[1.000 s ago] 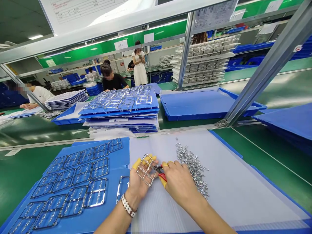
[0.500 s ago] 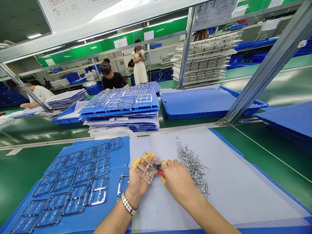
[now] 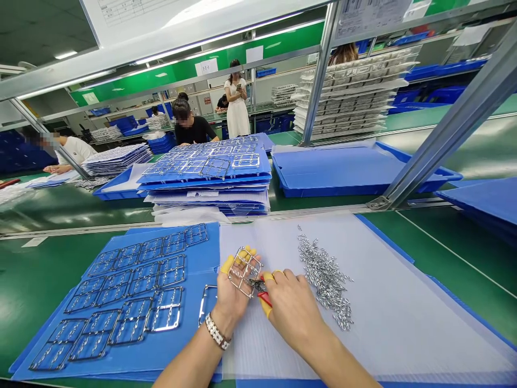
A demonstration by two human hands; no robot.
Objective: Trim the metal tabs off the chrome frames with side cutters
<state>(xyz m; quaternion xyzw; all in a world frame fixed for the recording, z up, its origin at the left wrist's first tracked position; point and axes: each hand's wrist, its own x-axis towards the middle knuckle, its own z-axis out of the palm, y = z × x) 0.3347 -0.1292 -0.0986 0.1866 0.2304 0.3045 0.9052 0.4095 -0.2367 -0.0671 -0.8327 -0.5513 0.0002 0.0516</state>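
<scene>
My left hand (image 3: 232,291), with yellow finger cots and a bracelet at the wrist, is closed on a small chrome frame (image 3: 244,270) of parts held above a white corrugated sheet (image 3: 388,307). My right hand (image 3: 293,307) grips red-handled cutters (image 3: 260,286) whose tip is at the frame's lower right edge. Just right of my hands, a pile of small chrome cut pieces (image 3: 325,277) lies on the white sheet.
A blue sheet (image 3: 194,345) at left carries several chrome frames (image 3: 133,293). Beyond it stands a stack of blue sheets (image 3: 210,180) with more frames, then a blue tray (image 3: 347,172). A slanted metal post (image 3: 444,129) rises at right. Other people work at benches behind.
My hands, the frame and the cutters have stayed together with only small shifts. The camera view has moved slightly.
</scene>
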